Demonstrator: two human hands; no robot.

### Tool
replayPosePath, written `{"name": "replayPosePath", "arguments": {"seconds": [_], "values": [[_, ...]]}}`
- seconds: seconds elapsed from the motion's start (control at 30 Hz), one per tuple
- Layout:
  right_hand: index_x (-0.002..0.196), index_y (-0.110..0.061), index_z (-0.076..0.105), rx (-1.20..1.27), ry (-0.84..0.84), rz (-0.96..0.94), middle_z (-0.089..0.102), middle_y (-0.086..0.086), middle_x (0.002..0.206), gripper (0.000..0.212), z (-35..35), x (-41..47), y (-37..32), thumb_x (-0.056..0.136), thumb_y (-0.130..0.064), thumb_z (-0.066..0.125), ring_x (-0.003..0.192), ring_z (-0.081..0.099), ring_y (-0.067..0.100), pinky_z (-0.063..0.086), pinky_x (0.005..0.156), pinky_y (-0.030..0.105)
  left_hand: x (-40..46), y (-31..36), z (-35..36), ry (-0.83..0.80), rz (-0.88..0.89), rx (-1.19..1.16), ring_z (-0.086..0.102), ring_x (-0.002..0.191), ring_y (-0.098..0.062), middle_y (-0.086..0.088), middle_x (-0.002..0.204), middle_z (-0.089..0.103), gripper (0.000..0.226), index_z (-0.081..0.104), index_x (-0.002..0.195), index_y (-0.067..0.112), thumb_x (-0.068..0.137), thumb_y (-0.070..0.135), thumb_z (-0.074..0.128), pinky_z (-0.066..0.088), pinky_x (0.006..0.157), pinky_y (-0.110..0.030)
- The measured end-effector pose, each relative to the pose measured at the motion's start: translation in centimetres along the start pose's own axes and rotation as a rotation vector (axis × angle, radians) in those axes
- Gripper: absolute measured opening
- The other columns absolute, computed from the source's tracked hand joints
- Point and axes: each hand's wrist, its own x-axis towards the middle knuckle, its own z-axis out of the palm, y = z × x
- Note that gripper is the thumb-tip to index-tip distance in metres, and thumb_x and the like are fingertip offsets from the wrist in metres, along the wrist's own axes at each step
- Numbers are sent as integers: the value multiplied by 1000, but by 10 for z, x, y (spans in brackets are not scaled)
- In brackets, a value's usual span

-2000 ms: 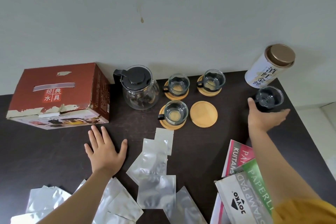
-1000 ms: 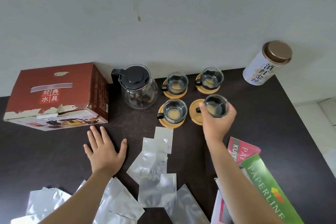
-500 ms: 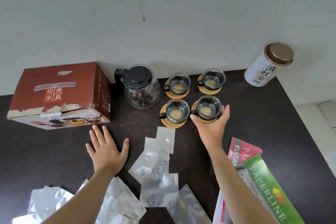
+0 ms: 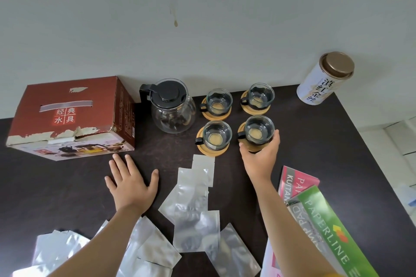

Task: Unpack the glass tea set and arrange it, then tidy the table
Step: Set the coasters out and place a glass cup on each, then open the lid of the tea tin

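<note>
A glass teapot (image 4: 172, 110) with a black lid stands at the back of the dark table (image 4: 326, 153). To its right, glass cups sit on round wooden coasters: one at the back left (image 4: 218, 101), one at the back right (image 4: 258, 96), one at the front left (image 4: 216, 135). My right hand (image 4: 261, 157) grips the front right cup (image 4: 258, 131), which sits on its coaster (image 4: 241, 129). My left hand (image 4: 130, 181) lies flat on the table with its fingers spread, in front of the red box (image 4: 69, 117).
Several silver foil pouches (image 4: 193, 200) are strewn over the near middle and left of the table. A white tea tin (image 4: 324, 78) with a bronze lid stands at the back right. Paper pads and packets (image 4: 315, 216) lie at the near right. The wall is right behind.
My right hand fetched the cup from beside the tea tin, carried it left and set it down on the free front right coaster. The left hand has stayed flat.
</note>
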Motion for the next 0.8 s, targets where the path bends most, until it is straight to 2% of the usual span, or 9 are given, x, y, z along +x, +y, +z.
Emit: {"name": "replayPosePath", "arguments": {"seconds": [0.17, 0.33, 0.43, 0.53, 0.6, 0.67, 0.73, 0.8], "values": [[151, -6, 16, -13, -8, 1, 26, 9, 156, 109, 0, 0, -2, 68, -14, 86, 145, 22, 21, 18, 115, 23, 1, -1, 2, 1, 6, -2, -6, 146, -33, -18, 158, -2, 94, 8, 149, 4, 82, 67, 23, 8, 113, -59], [153, -10, -2, -51, -91, 119, 10, 7, 161, 123, -13, -5, -14, 68, -20, 87, 148, 11, 22, 15, 120, 38, 1, 1, 0, -3, 17, 7, -2, 145, -36, -21, 157, 1, 88, 9, 149, 2, 89, 62, 34, 11, 112, -60], [153, -14, -4, -119, -99, 160, 8, 6, 161, 121, -28, -24, -17, 71, -19, 85, 147, 16, 25, 22, 119, 42, 1, 5, -4, -53, 5, 22, -1, 145, -38, -23, 157, -1, 89, 8, 149, 2, 89, 61, 35, 12, 112, -60], [153, -17, 0, -129, -80, 172, 12, 6, 161, 116, -48, -44, -20, 73, -19, 83, 145, 22, 25, 28, 117, 41, 2, 9, -19, -143, -59, -22, 0, 145, -36, -20, 158, -1, 83, 10, 149, 5, 91, 57, 39, 14, 114, -56], [153, -15, 4, -113, -53, 172, 15, 6, 160, 110, -62, -50, -27, 75, -18, 81, 145, 23, 24, 28, 116, 39, -6, 18, -30, -111, -79, -186, 20, 142, -36, -18, 155, 21, 66, 28, 145, 8, 92, 43, 47, 26, 113, -53], [153, -13, 10, -100, -22, 137, 19, 6, 159, 102, -76, -49, -37, 77, -16, 79, 144, 26, 24, 28, 116, 38, -23, 36, -40, -16, -94, -381, 45, 126, -34, -16, 141, 44, 50, 43, 136, 8, 92, 31, 50, 42, 100, -48], [152, -12, 16, -104, 3, 80, 23, 7, 157, 96, -90, -42, -50, 79, -15, 77, 143, 28, 24, 28, 116, 38, -41, 63, -49, 59, -53, -503, 53, 112, -31, -13, 131, 50, 42, 49, 130, 8, 91, 25, 50, 47, 86, -44], [151, -11, 19, -90, 13, 37, 26, 8, 156, 90, -103, -27, -63, 81, -15, 75, 142, 30, 24, 29, 115, 36, -52, 97, -58, 95, 22, -581, 55, 108, -27, -9, 128, 51, 37, 52, 126, 10, 91, 23, 51, 50, 83, -42]]}}
